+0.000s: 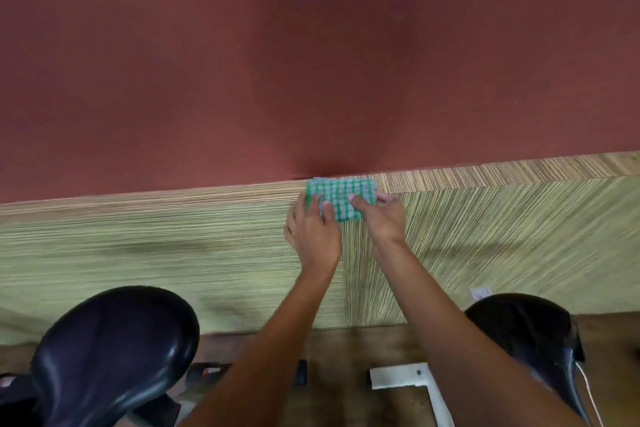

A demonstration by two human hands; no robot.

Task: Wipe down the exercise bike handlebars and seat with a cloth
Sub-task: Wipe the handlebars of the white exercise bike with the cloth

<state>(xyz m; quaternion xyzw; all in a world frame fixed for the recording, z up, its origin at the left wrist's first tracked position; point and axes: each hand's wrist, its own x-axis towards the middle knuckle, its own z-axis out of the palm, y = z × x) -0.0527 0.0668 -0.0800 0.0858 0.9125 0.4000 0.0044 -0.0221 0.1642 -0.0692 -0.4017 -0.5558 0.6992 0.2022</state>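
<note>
A folded green-and-white checked cloth [341,197] lies on top of a striped wooden ledge [485,168] against the red wall. My left hand [313,232] grips its left edge, fingers curled over it. My right hand [381,217] holds its right side with the thumb on top. A glossy black bike seat [114,354] sits at the lower left, below my left forearm. A second black seat [526,333] shows at the lower right. No handlebars are in view.
The dark red wall [311,45] fills the upper half. A striped wood panel [173,253] runs below the ledge down to a brown floor [346,350]. A white metal frame piece [408,376] lies on the floor between the seats.
</note>
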